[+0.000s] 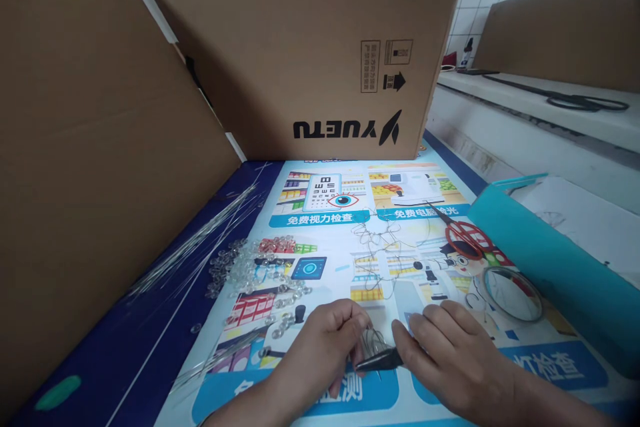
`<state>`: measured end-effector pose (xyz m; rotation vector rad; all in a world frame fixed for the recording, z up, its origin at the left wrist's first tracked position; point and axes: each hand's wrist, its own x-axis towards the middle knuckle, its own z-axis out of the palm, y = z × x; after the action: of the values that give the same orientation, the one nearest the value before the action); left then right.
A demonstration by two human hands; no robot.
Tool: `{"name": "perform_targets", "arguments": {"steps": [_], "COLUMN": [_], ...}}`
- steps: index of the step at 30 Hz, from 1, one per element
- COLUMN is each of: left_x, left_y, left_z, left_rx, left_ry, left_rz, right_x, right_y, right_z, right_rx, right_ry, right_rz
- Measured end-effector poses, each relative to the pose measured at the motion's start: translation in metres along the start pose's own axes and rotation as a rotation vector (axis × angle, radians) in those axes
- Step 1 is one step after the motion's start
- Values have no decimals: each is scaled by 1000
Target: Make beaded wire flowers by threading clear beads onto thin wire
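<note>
My left hand (325,347) is closed in a pinch on thin bent wire (373,339) low in the middle of the view. My right hand (450,353) is closed around small black pliers (380,360), whose tip meets the wire between the two hands. Both hands rest on a printed poster (350,213) that covers the table. A tangle of fine wire loops (380,250) lies just beyond the hands. A pile of clear glass beads (250,273) is to the left of my left hand.
Straight wire lengths (200,240) lie at the left by a cardboard wall (90,167). A big cardboard box (310,47) stands behind. Red-handled scissors (463,233), a ring of tape (513,293) and a teal box lid (550,267) are at the right.
</note>
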<state>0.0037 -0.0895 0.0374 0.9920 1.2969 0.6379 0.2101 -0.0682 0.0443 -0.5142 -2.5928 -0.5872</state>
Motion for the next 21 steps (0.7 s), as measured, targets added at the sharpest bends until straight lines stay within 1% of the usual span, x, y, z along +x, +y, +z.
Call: {"name": "perform_targets", "arguments": {"steps": [8,21], "left_x": [0,-1], "left_y": [-1,-2], "left_z": [-1,3], "left_rx": [11,34], "left_ry": [-34,-12], "left_rz": [2,1], "right_x": [1,0], "right_y": [1,1], "right_z": [-1,-1], "right_rx": [13,28], "right_ry": [-7,-50], "right_rz": [-9,-20]}}
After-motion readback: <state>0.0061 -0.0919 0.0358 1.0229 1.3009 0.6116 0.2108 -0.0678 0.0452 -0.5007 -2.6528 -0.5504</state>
